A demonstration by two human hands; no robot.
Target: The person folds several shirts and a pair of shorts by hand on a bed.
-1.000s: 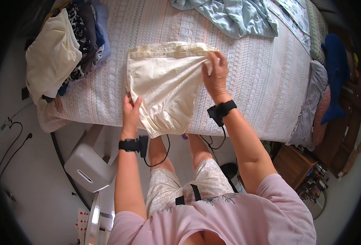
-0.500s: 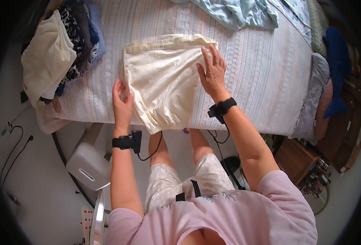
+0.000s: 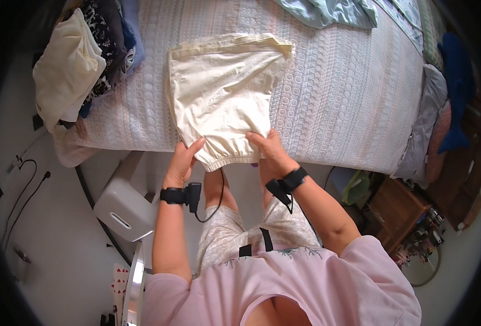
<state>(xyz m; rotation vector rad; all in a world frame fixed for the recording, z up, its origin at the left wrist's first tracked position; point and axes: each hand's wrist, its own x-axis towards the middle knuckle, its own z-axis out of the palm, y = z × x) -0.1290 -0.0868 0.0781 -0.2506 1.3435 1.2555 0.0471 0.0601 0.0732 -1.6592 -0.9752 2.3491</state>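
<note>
A pair of cream elastic-waist shorts [image 3: 224, 92] lies on the bed, folded in layers, with the wide hems at the far side and the gathered waistband near me. The waistband end reaches over the bed's near edge. My left hand [image 3: 182, 161] grips the left side by the waistband, thumb on top and fingers partly hidden beneath. At the right side, my right hand [image 3: 273, 151] pinches the cloth the same way, its thumb on top. Both hands are closed on the shorts. Each wrist wears a black strap with a small device.
A pale quilted bedspread [image 3: 338, 103] covers the bed. Folded clothes [image 3: 72, 65] are piled at the left, and light-blue cloth [image 3: 330, 12] lies at the far side. A white stool [image 3: 123, 209] stands below left; a wooden cabinet [image 3: 398, 209] is at the right.
Both hands have closed on the waistband end. My right hand came from the far right corner towards me; my left moved slightly nearer and right. The shorts' right side is spread wider.
</note>
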